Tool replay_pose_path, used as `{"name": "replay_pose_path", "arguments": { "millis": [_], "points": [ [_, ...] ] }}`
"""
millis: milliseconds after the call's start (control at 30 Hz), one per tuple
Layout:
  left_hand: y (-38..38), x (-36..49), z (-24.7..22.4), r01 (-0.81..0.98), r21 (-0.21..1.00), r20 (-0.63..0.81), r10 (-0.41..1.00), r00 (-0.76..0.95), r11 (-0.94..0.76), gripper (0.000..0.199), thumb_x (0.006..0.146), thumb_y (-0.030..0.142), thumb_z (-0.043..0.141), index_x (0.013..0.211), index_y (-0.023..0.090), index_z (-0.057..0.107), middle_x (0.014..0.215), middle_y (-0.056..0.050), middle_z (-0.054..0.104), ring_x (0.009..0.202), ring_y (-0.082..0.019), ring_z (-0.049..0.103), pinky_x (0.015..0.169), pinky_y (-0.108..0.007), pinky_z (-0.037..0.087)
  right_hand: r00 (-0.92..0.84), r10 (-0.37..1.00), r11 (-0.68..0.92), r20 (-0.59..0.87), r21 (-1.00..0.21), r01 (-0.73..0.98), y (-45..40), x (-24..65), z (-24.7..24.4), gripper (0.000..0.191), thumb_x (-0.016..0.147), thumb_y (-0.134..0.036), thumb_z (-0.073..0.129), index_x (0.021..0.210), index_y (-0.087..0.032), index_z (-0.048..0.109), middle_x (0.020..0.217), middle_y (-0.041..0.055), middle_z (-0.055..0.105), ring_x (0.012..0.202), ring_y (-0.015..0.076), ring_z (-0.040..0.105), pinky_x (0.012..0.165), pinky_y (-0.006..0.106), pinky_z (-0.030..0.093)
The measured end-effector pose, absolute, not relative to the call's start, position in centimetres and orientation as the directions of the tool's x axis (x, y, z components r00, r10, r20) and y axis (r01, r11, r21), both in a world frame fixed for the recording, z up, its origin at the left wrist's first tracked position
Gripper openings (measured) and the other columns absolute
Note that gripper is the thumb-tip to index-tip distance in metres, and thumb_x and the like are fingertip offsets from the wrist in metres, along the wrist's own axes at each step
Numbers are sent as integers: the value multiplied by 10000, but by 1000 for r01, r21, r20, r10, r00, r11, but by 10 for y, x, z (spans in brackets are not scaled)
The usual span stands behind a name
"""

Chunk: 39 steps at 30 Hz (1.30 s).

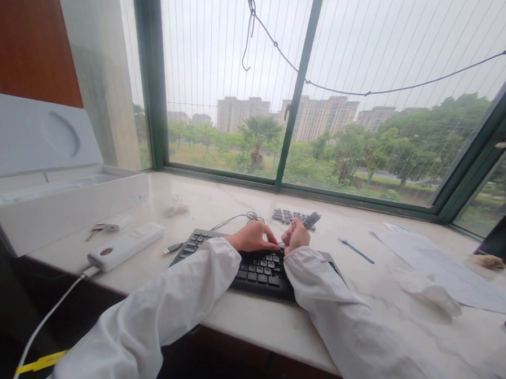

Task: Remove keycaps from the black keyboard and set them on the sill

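Note:
A black keyboard [259,272] lies at the sill's front edge, with some key spots looking bare near my hands. My left hand [253,236] is over its upper middle, thumb and fingertips pinched low at the keys; what is between them, if anything, is hidden. Close beside it, my right hand [297,236] is closed around a dark grey brush-like tool [312,220], whose ragged end sticks out above the fist. Behind the hands, loose keycaps [282,215] sit in rows. The keyboard's cable [254,216] is coiled behind, its USB plug [172,248] at the left.
At left stand an open white box [82,203], a white power bank [127,245] with a cable, and a small white item [118,223]. To the right lie a blue stick [357,250], crumpled tissue [426,289] and paper sheets [448,267]. A window [279,179] rises behind.

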State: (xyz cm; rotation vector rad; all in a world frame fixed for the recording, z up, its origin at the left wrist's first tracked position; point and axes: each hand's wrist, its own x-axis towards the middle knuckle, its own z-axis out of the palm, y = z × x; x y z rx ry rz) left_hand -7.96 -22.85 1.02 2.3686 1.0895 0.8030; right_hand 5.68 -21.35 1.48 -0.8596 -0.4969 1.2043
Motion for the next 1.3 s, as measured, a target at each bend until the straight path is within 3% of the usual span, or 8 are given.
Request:
{"name": "replay_pose_path", "arguments": {
  "millis": [600, 833, 1300],
  "points": [
    [-232, -77, 13, 597, 506, 347, 781, 520, -623, 291, 731, 435, 691, 833, 173, 766, 807, -49, 729, 744, -152, 628, 720, -227, 431, 422, 893, 120, -154, -823, -555, -211, 56, 10, 333, 718, -268, 565, 577, -236, 264, 348, -119, 237, 265, 41, 186, 245, 195, 140],
    [-229, -78, 9, 547, 526, 375, 755, 538, -651, 265, 743, 403, 682, 845, 172, 761, 805, -38, 726, 743, -139, 630, 734, -218, 432, 235, 963, 40, -128, -799, -600, -207, 56, 17, 407, 745, -245, 556, 560, -233, 194, 333, -120, 182, 279, 29, 125, 254, 185, 103],
    [-223, -80, 5, 603, 573, 311, 828, 466, -555, 367, 682, 521, 686, 818, 189, 762, 791, -17, 732, 744, -152, 646, 714, -216, 446, 130, 983, 179, 129, -833, -524, -214, 51, 8, 446, 714, -293, 603, 483, -233, 227, 306, -110, 211, 263, 42, 170, 266, 203, 164]
  ]
}}
